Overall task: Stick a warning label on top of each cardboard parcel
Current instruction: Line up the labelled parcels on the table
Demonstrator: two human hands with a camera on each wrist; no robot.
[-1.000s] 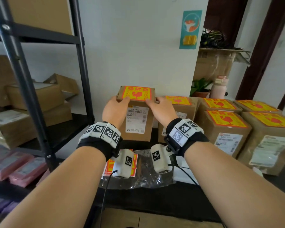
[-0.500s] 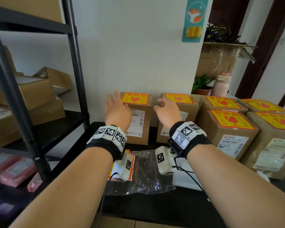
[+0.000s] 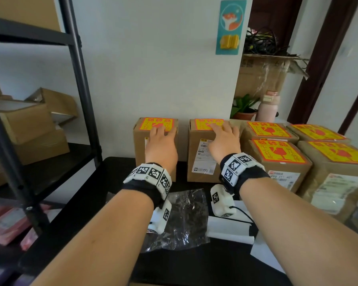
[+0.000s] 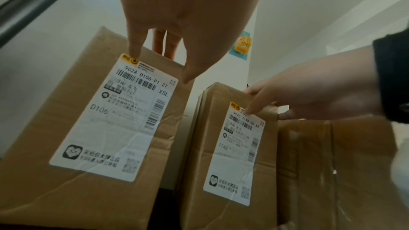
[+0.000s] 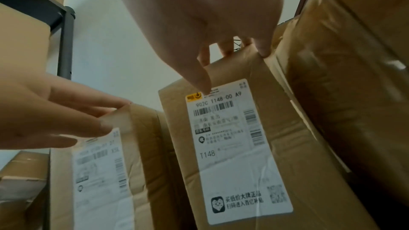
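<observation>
Two upright cardboard parcels stand side by side against the white wall. The left parcel carries a yellow-and-red warning label on top. So does the right parcel, whose label is partly covered. My left hand lies flat on the left parcel's top, fingers on the label and thumb down the front. My right hand rests the same way on the right parcel. Neither hand holds anything.
Several more labelled parcels crowd the table's right side. A crumpled clear plastic bag and white backing paper lie on the black table in front. A black metal shelf post stands at the left, with boxes on its shelves.
A second ago both hands gripped the left parcel by its upper sides. They let go, spread apart, and now each lies on top of its own parcel.
</observation>
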